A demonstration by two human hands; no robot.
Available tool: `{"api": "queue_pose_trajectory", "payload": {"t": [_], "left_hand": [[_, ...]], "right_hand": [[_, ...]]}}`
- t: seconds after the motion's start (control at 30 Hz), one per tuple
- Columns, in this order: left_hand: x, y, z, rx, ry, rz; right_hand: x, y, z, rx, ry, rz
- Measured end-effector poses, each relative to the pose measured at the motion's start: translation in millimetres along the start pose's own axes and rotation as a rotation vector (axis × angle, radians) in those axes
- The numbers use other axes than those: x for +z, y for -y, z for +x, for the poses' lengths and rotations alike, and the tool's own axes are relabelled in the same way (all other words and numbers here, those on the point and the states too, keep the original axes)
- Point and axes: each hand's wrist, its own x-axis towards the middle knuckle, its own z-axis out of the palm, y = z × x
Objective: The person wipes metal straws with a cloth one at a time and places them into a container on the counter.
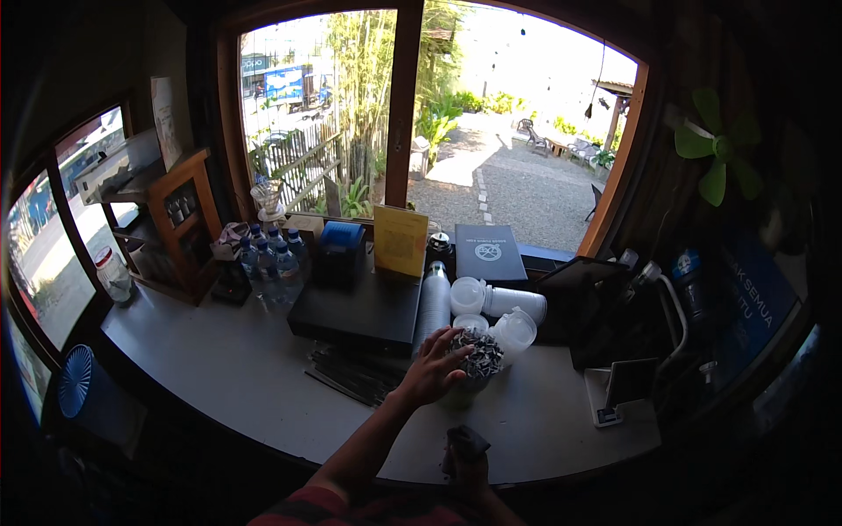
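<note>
My left hand (431, 368) reaches over the counter with its fingers spread, at the near left side of a container (464, 394) packed with thin black-and-white pieces (481, 355). The fingertips rest on or just above these pieces; exact contact is hard to tell. Close to the counter's front edge, my right hand (470, 468) grips a bunched dark cloth (466, 442). Left of the container lies a loose pile of slim black sticks or straws (348, 375). Behind it are a long stack of clear plastic cups (433, 306) and several tubs or lids of translucent plastic (515, 329).
A black cash drawer (348, 322) bears a yellow sign (401, 243) and a small blue-topped device (339, 246). Several water bottles (266, 260) stand left of it. To the right are a white-based stand (602, 398) and a curved metal pipe (677, 315). A dark blue menu (490, 253) leans by the window.
</note>
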Motion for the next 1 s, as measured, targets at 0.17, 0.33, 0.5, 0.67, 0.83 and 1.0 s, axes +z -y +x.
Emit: {"api": "queue_pose_trajectory", "payload": {"t": [0.17, 0.33, 0.5, 0.67, 0.83, 1.0], "left_hand": [[-16.2, 7.0, -63.7, -0.351, -0.271, -0.018], [-43.6, 25.8, -164.4, -0.573, -0.141, 0.226], [-57.6, 26.6, -206.8, -0.626, 0.057, 0.295], [-56.1, 20.5, -195.4, -0.612, 0.144, 0.403], [-56.6, 18.5, -199.5, -0.595, 0.144, 0.428], [-55.1, 18.5, -200.6, -0.501, 0.141, 0.402]], "right_hand": [[3.5, 3.7, 2.2, -0.058, 0.003, -0.097], [-1.6, -28.8, 1.8, -0.326, -0.047, -0.458], [-2.0, -41.7, 5.6, -0.220, -0.090, -0.318], [0.6, -37.9, 4.8, -0.229, -0.104, -0.310], [3.2, -29.3, 5.0, -0.300, -0.135, -0.330], [-2.2, -33.7, 3.6, -0.212, -0.051, -0.241]]}}
